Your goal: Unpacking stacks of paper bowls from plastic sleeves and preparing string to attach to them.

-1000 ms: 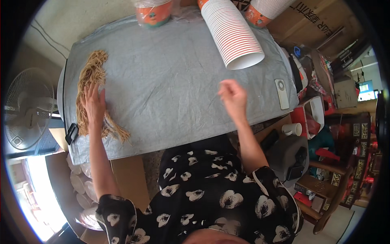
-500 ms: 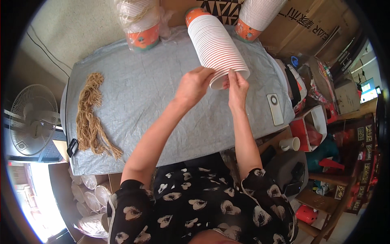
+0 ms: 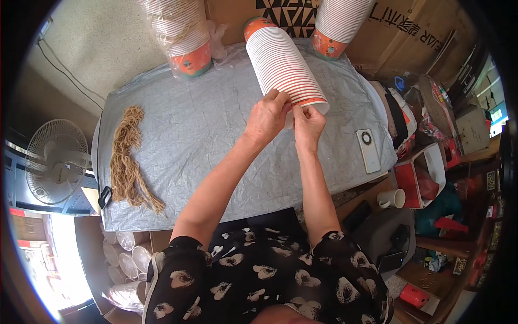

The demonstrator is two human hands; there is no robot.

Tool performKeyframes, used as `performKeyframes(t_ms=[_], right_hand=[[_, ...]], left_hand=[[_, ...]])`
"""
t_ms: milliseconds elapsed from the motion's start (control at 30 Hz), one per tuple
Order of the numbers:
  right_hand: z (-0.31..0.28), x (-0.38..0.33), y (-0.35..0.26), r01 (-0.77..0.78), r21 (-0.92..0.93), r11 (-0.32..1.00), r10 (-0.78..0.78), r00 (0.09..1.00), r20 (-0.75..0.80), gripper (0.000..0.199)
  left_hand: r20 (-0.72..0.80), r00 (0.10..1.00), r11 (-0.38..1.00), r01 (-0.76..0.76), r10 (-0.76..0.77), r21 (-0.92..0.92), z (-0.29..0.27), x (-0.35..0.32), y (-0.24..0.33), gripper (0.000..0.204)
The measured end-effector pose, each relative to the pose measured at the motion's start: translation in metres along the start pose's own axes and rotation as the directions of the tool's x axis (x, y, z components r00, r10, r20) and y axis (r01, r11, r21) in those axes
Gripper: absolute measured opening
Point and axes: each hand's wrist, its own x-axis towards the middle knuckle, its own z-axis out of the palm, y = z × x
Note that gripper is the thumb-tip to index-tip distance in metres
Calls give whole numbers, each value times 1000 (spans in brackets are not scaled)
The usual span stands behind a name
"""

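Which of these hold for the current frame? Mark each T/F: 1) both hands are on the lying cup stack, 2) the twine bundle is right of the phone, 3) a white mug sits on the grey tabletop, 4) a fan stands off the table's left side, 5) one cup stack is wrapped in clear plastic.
1) True. The left hand and the right hand both grip the open end of the lying cup stack.
2) False. The twine bundle lies near the table's left edge; the phone is at the right.
3) False. The white mug sits below the table, off its right corner.
4) True. The fan stands left of the table.
5) True. The wrapped cup stack at the far left is in plastic.
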Motion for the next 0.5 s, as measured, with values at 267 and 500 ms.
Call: performKeyframes(t_ms=[267, 500], right_hand=[[-57, -59, -52, 165, -491, 856, -143, 986, 81, 16], [-52, -156, -114, 778, -507, 372, -632, 612, 476, 17]], left_hand=[[-86, 996, 998, 21, -26, -56, -8, -21, -11, 10], [-37, 947, 876, 279, -318, -394, -89, -109, 5, 22]])
